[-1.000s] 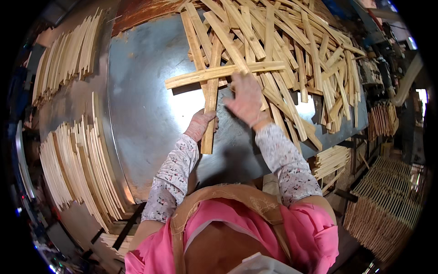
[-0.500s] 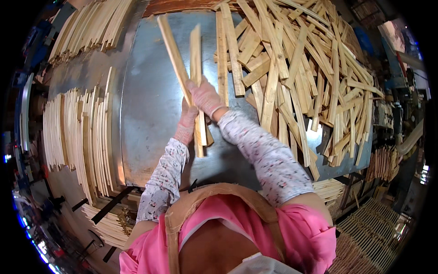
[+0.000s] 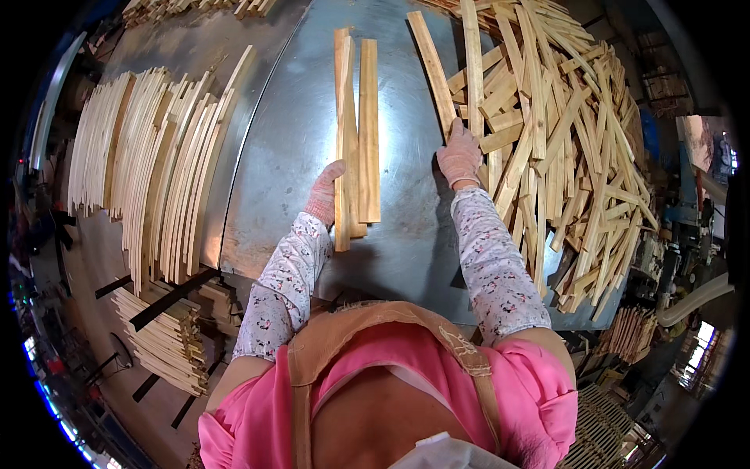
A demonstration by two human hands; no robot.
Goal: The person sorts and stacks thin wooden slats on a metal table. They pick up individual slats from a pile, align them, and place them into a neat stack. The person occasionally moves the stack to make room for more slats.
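Note:
Both hands wear pale pink gloves. My left hand (image 3: 324, 192) is closed on the left side of a narrow wooden slat (image 3: 341, 141), which overlaps a second slat at its right. A third, broader slat (image 3: 369, 129) lies beside them, a thin gap away at its upper part. To the right, my right hand (image 3: 459, 156) grips the near end of a slat (image 3: 433, 70) at the left edge of a jumbled pile of wooden slats (image 3: 539, 148). Its fingertips are partly hidden by the hand.
A metal-topped table (image 3: 273, 156) lies under the wood. Sorted slats (image 3: 156, 172) stand in rows on its left side, with more bundles (image 3: 164, 340) stacked below. Dark metal bars (image 3: 172, 299) stick out at the near left edge.
My right hand has left the slats by my left hand and moved right to the pile. The slats at my left hand now lie nearly parallel. The view has shifted.

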